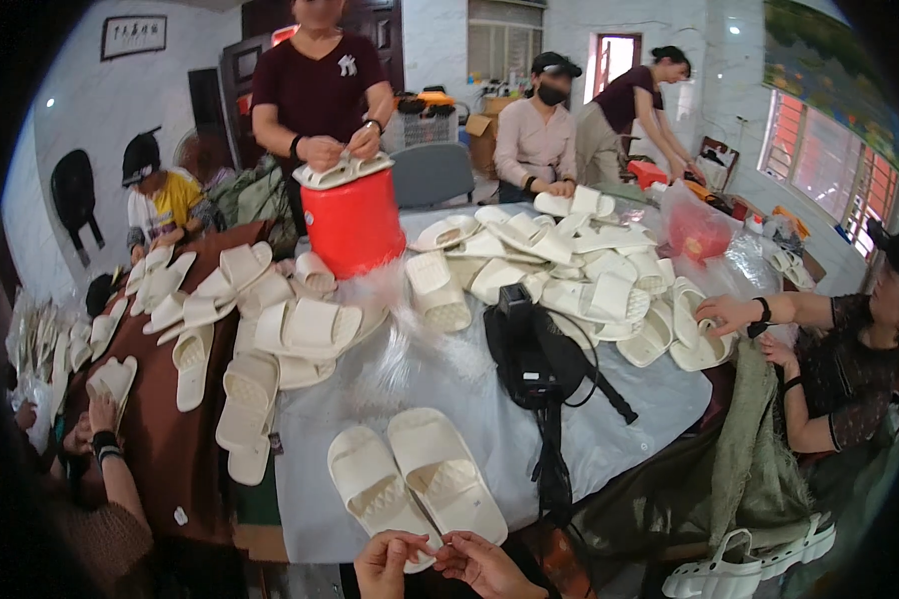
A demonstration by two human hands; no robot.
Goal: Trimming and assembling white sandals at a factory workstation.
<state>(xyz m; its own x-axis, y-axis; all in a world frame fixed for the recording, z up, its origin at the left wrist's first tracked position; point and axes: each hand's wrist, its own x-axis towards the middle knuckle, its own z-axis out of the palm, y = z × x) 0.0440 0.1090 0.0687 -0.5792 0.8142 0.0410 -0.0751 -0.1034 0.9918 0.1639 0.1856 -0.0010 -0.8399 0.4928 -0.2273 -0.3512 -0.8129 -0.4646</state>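
Observation:
A pair of cream slide sandals lies side by side at the table's near edge, toes away from me: the left slide and the right slide. My left hand is at the heel end of the pair, thumb and fingers pinched together. Close beside it, my right hand pinches too, its fingertips nearly meeting the left ones over the heels. Whatever sits between the fingertips is too small to make out.
A heap of cream slides covers the table's far middle, with more slides at left. A black strap harness with a device lies right of centre. Beyond stands a red bucket. Co-workers surround the table; white clogs hang low right.

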